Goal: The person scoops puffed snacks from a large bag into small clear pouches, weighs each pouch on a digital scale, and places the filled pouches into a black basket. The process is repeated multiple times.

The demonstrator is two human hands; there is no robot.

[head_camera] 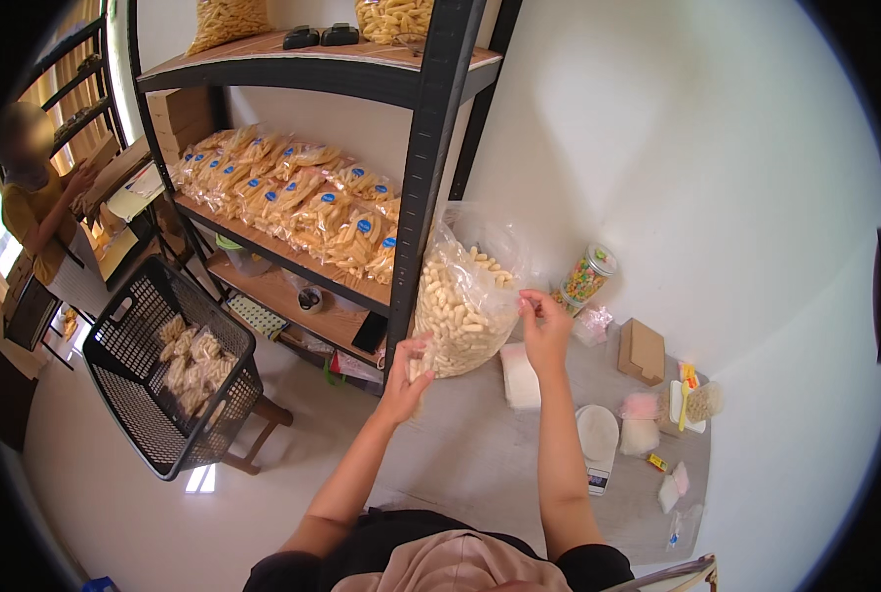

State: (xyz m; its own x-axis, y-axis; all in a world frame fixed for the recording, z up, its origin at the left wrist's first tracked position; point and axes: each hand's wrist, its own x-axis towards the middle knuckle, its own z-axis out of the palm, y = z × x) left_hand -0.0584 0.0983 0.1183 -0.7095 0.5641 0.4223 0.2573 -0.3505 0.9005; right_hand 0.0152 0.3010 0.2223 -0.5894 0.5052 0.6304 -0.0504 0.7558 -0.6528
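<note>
A large clear plastic bag [459, 318] full of pale finger-shaped puffed snacks stands upright on the grey table, against the shelf post. Its mouth is open at the top. My right hand [547, 329] pinches the film at the bag's right edge between thumb and fingertips. At the bag's lower left, my left hand [402, 385] is curled around what looks like a small clear bag of the same snacks [421, 362]; fingers and glare partly hide it. Between my forearms and the big bag lies a stack of flat clear bags [520, 376].
A digital scale [597, 440], a cardboard box [641, 351], candy jars [590, 272] and a tub with a yellow spoon [683, 407] occupy the table's right side. Left stand a shelf of packed snack bags [299, 192] and a black crate [133, 370]. A person [40, 214] handles cardboard farther off.
</note>
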